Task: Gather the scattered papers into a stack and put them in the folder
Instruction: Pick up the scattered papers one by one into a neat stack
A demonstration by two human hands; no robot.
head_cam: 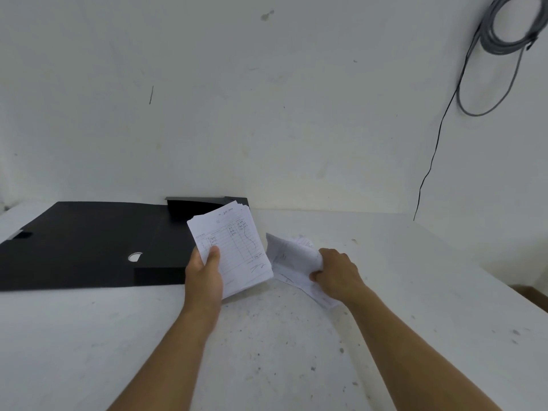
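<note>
White, speckled table (267,351) runs up to a plain white wall (267,99); a coil of grey cable (504,28) hangs on that wall, far above and beyond the right hand. Left hand (204,277) grips a stack of papers (237,250), thumb curled over the top sheet, which is a ruled form with handwriting; the stack is tilted up off the table. Right hand (338,274) has its fingers curled around a second, looser bunch of papers (287,259), just to the right of the stack; whether the two bundles touch cannot be told. Black folder (89,247) lies open and flat on the table to the left of the left hand, with its far corner behind the held stack.
</note>
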